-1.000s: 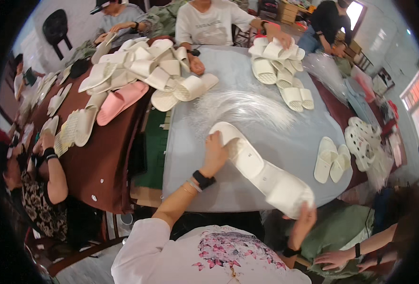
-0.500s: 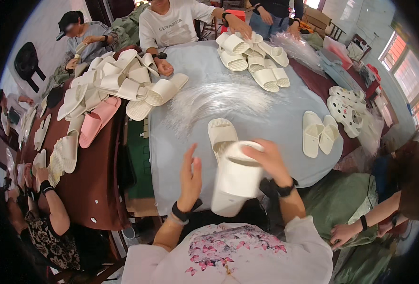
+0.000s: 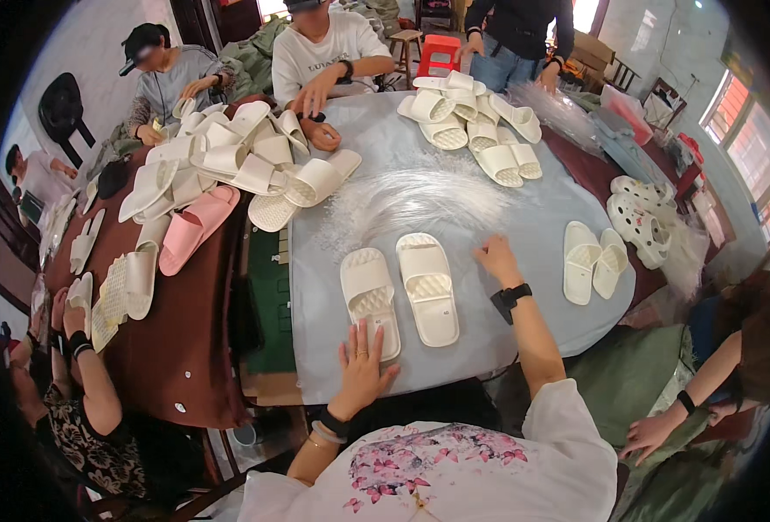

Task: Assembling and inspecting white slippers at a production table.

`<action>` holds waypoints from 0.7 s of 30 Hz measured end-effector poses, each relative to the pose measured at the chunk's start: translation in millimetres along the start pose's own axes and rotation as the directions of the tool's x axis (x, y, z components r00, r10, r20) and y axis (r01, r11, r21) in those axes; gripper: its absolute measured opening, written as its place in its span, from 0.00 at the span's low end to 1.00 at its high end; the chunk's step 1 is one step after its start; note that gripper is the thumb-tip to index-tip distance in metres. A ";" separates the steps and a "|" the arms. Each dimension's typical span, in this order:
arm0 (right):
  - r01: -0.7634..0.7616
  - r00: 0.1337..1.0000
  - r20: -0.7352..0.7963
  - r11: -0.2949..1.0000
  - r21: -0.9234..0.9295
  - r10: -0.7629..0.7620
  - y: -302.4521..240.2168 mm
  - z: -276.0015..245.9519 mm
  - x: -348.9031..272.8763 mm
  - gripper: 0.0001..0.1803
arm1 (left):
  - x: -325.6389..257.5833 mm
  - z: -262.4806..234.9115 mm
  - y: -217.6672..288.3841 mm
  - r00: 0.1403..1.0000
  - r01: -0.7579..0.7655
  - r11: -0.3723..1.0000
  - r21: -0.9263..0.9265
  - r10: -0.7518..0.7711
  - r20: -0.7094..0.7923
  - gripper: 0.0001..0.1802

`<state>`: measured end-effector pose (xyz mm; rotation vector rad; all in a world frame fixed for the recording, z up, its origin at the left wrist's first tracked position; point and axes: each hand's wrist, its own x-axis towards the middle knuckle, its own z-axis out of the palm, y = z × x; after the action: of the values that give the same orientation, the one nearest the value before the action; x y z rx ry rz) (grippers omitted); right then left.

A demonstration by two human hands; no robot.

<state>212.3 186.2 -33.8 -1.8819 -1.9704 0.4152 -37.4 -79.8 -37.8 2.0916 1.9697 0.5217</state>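
Note:
Two white slippers lie side by side in front of me on the grey-blue table cover, the left slipper [image 3: 369,300] and the right slipper [image 3: 427,287], both with quilted insoles. My left hand [image 3: 361,372] is open, its fingers spread over the heel end of the left slipper. To the right of the pair, my right hand [image 3: 496,258] is closed, its fingers curled at the near right edge of a heap of clear thin plastic strands [image 3: 420,202]. Whatever those fingers may hold is too small to make out.
White slippers are piled at the left [image 3: 228,157] with a pink slipper [image 3: 195,230] below them. More white slippers [image 3: 472,109] sit at the back. A white pair [image 3: 594,261] and white clogs [image 3: 637,222] are at the right. Several people surround the tables.
The slipper that was in my right hand now lies beside the other one on the table. My right hand has moved away, up and right toward the strands; my left hand has come down to the left slipper.

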 end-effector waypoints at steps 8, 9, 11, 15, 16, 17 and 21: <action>0.191 0.982 -0.018 0.980 0.056 -0.191 36.7 16.6 7.0 0.12 | 5.9 -6.8 11.0 0.999 -0.027 0.999 0.040 0.025 0.029 0.40; 0.235 0.971 -0.035 0.972 -0.015 -0.236 40.0 17.5 2.4 0.12 | 5.7 -6.7 12.8 0.999 -0.032 0.999 0.020 0.031 0.030 0.40; 0.243 0.966 0.085 0.969 0.042 -0.246 46.0 13.6 -13.0 0.14 | 4.9 -9.8 18.0 0.999 -0.025 1.000 -0.017 0.025 0.025 0.39; -0.186 0.814 0.433 0.532 0.826 -0.388 -34.5 -57.1 -106.6 0.13 | -8.0 -17.0 19.3 0.980 -0.071 0.974 -0.214 0.028 -0.199 0.32; -0.161 0.773 0.430 0.512 0.844 -0.465 -45.0 -73.4 -128.5 0.12 | -5.0 -22.8 25.1 0.979 -0.073 0.974 -0.215 0.029 -0.203 0.32; -0.194 0.706 0.469 0.492 0.849 -0.530 -49.9 -79.0 -146.1 0.11 | -2.3 -30.8 30.9 0.998 -0.034 0.884 -0.466 0.005 -0.065 0.28; 0.007 0.467 0.530 0.602 0.798 -0.708 -57.1 -53.6 -197.4 0.10 | 23.1 -40.5 49.2 0.972 0.236 0.105 -0.966 -0.008 0.236 0.20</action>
<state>192.5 -16.6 26.1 -0.6159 -2.1319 1.8906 -7.7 -63.8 21.0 0.9453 0.9784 1.1607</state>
